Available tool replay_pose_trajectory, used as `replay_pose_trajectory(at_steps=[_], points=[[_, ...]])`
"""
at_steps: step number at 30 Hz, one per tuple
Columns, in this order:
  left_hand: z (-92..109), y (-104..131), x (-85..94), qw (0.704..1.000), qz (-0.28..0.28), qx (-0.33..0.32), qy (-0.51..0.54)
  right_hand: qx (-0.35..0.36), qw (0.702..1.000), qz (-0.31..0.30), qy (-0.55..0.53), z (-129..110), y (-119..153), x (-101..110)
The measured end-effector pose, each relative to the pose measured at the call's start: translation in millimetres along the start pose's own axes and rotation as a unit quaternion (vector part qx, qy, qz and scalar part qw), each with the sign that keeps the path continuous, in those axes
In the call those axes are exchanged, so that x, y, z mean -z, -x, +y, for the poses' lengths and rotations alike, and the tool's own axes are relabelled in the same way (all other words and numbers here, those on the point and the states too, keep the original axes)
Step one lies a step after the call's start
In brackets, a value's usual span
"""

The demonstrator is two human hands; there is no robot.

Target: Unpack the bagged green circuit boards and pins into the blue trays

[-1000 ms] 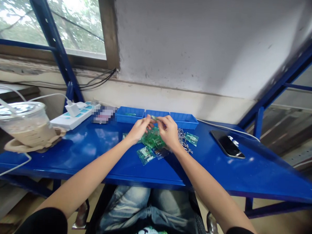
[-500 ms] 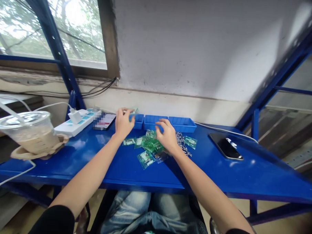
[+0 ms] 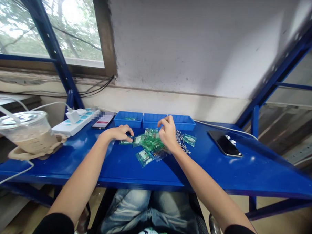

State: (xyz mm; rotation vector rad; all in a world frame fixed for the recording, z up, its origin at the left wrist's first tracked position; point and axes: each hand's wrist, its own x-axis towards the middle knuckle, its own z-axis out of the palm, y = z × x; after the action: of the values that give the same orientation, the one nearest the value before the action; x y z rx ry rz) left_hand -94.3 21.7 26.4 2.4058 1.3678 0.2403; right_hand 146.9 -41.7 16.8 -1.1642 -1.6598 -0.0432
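Note:
My left hand [image 3: 121,132] is low over a small green packet [image 3: 126,141] at the left edge of the pile, its thumb and fingers curved with a gap between them. Raised above the pile's right side, my right hand [image 3: 168,133] has its fingers curled together; whatever they hold, if anything, is too small to make out. Beneath it lie several green clear-plastic packets [image 3: 144,158] with small parts inside. Loose metal screw-like pieces [image 3: 181,140] are heaped beside my right wrist. Green packets [image 3: 130,118] rest in the left blue bin [image 3: 117,121].
Two more blue bins, a middle bin [image 3: 151,121] and a right bin [image 3: 188,123], adjoin the left one along the wall. A phone [image 3: 224,144] with white earbuds lies right; another phone [image 3: 104,121], a power strip [image 3: 67,127] and a drink cup [image 3: 28,135] are left.
My left hand has come down from the left bin to the packet on the table; the packet it held is gone from its fingers. My right hand has risen slightly and its fingers have curled in.

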Motion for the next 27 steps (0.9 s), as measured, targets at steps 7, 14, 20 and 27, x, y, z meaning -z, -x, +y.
replay_pose_trajectory(at_steps=[7,14,20,27], points=[[12.2,-3.5,-2.6,0.974,0.049,-0.040,0.217,0.010,0.998,-0.059,0.015,-2.5,3.9,-6.9],[56.5,-8.5,-12.3,0.890,0.303,-0.140,0.311,-0.147,0.953,-0.183,-0.191,-19.9,5.0,-12.9],[84.7,-4.7,-35.6,0.922,0.286,-0.230,0.119,-0.308,0.844,-0.127,-0.421,-13.9,2.9,-22.7],[72.6,-15.3,-47.9,0.937,0.270,-0.118,0.189,-0.136,0.958,-0.006,-0.254,2.9,-1.4,-19.0]])
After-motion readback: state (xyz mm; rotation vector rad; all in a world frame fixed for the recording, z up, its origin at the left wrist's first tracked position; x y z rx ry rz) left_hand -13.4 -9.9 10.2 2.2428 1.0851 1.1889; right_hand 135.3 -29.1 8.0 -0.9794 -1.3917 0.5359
